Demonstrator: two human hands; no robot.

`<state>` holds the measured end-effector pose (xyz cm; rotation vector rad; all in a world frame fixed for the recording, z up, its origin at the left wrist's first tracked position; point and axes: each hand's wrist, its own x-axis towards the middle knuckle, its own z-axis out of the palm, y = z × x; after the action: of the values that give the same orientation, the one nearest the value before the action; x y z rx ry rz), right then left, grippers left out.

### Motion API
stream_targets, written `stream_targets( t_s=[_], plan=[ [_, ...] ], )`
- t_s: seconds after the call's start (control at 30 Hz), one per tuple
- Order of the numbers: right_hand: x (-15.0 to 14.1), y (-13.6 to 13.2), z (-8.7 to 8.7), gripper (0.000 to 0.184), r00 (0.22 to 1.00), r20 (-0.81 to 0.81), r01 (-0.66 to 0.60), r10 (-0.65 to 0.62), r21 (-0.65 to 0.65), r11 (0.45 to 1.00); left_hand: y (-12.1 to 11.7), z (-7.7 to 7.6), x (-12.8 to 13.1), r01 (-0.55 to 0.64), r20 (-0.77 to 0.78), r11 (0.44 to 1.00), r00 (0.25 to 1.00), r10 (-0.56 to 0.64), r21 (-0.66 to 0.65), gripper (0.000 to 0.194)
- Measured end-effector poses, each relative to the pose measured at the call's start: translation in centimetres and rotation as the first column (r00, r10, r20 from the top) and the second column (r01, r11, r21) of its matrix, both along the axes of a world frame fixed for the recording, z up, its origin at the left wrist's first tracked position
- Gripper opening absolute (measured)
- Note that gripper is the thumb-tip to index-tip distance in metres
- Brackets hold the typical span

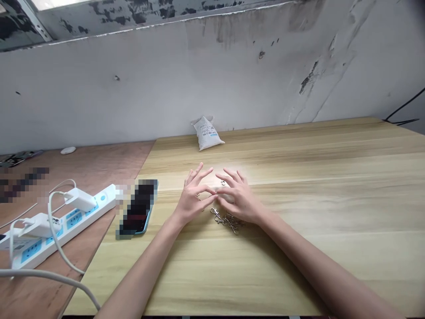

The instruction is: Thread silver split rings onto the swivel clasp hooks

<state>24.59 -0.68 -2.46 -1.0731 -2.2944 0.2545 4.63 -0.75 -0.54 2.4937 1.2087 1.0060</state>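
Both my hands meet at the middle of a light wooden table (299, 199). My left hand (194, 197) pinches thumb and forefinger together while its other fingers fan upward. My right hand (237, 197) pinches too, tip to tip with the left. Between the pinches is a tiny metal piece, perhaps a small ring, too small to name. A second small ring (222, 182) lies just beyond the fingers. A pile of several metal clasps (227, 219) lies on the table under my right palm.
A small white bag (207, 133) leans by the wall at the table's back. A phone (139, 208) lies at the left edge. On the brown table to the left sits a white power strip (63, 223) with chargers and cables.
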Motion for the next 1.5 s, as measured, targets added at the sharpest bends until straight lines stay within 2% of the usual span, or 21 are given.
stream_targets(
  t_s=[0.1,0.27,0.5,0.57,0.73,0.8,0.9,1.07,1.13,1.27,1.37,1.5],
  plan=[
    [-0.7,-0.4,-0.2,0.018,0.998,-0.059,-0.022,0.022,-0.005,1.000,-0.2,0.1,0.1,-0.015,0.054,0.999,0.998,0.017,-0.031,0.007],
    [-1.3,-0.2,-1.0,0.015,0.991,-0.132,0.038,-0.034,0.028,0.999,-0.2,0.1,0.2,-0.039,0.124,0.997,0.991,0.046,-0.062,0.006],
    [-1.1,-0.1,-1.1,0.018,0.993,-0.099,0.076,-0.068,0.086,0.993,-0.4,0.1,0.5,-0.035,0.103,0.998,0.994,0.041,-0.058,0.006],
    [-1.1,-0.1,-1.0,0.020,0.996,-0.067,0.065,-0.058,0.101,0.993,-0.5,0.0,0.5,-0.048,0.066,0.999,0.997,0.049,-0.015,0.007],
    [-1.1,-0.1,-0.5,0.022,0.998,0.028,0.051,-0.056,0.144,0.988,-0.5,-0.3,0.6,-0.103,-0.044,0.977,0.993,0.113,0.186,0.010],
    [-1.0,0.0,-0.3,0.025,0.997,0.056,0.042,-0.052,0.165,0.985,-0.5,-0.3,0.6,-0.128,-0.054,0.970,0.988,0.142,0.208,0.010],
    [-0.8,0.1,-0.3,0.027,0.996,0.076,0.029,-0.044,0.190,0.981,-0.5,-0.3,0.4,-0.162,-0.030,0.973,0.985,0.169,0.164,0.009],
    [-0.7,0.1,-0.3,0.026,0.995,0.093,0.016,-0.035,0.200,0.980,-0.1,-0.3,-0.1,-0.181,0.042,0.983,0.982,0.182,-0.024,0.013],
    [-0.7,0.0,-0.3,0.025,0.996,0.091,0.007,-0.026,0.203,0.979,0.1,-0.4,-0.2,-0.154,0.067,0.983,0.985,0.161,-0.098,0.016],
    [-0.4,0.3,-0.3,0.021,0.998,0.066,0.001,-0.013,0.183,0.983,0.4,-0.2,-0.5,-0.084,0.076,0.984,0.992,0.097,-0.159,0.008],
    [0.3,0.8,-0.2,0.020,0.999,0.024,-0.045,0.042,0.114,0.992,0.4,0.2,-0.6,-0.084,-0.003,0.991,0.996,0.084,-0.105,0.009],
    [0.9,1.0,0.5,0.020,0.996,-0.058,-0.071,0.072,0.028,0.997,0.1,0.6,-0.5,-0.095,-0.201,0.977,0.970,0.133,0.189,0.011]
  ],
)
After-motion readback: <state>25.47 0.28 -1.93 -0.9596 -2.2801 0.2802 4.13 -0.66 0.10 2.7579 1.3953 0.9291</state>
